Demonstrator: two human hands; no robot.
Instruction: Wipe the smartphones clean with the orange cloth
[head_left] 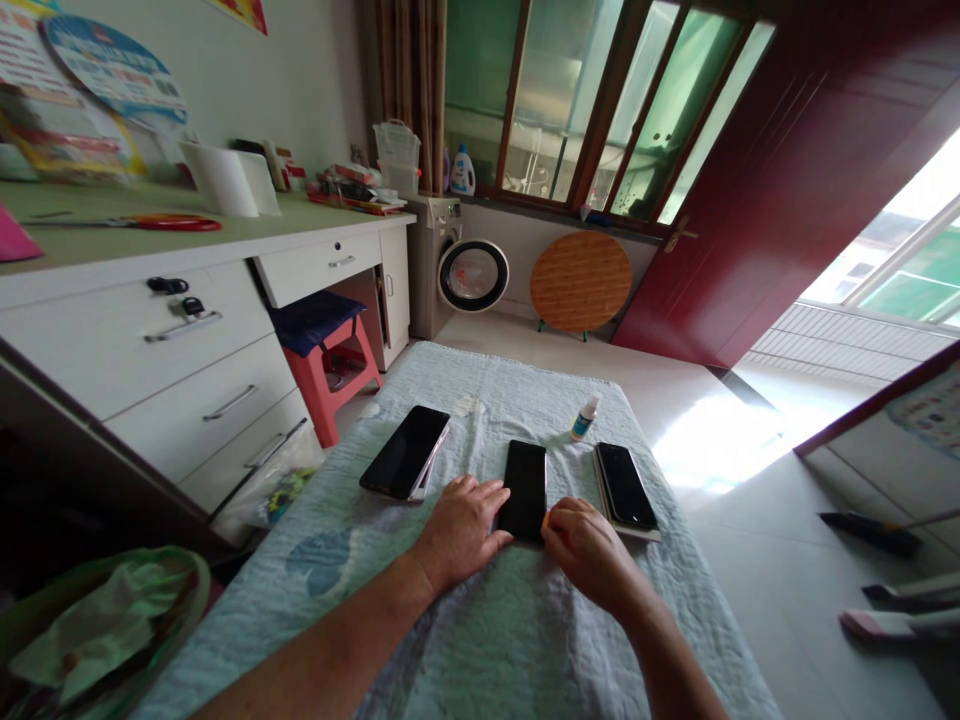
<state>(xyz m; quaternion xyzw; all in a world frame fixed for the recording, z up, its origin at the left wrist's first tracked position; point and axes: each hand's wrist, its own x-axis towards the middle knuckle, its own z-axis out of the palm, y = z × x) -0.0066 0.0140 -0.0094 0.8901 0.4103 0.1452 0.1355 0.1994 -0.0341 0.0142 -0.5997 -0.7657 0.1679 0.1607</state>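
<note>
A black smartphone [525,488] lies face up on the cloth-covered table. Along its left edge, my left hand [466,522] holds it, with the fingertips at the side and the thumb by the lower corner. My right hand [583,548] is closed at the phone's lower right edge. From its fingers peeks a small orange piece [545,520], mostly hidden. Left of my hands, a second dark phone [409,450] rests on a box. To the right, another black phone [626,485] also lies on a box. A small spray bottle [584,418] stands behind them.
The table wears a pale blue quilted cloth [495,400]. A red stool [330,365] and a white desk [150,330] stand to the left. At the lower left is a waste bin [199,580]. Farther back are a washing machine [433,260] and a round wooden tabletop [581,282].
</note>
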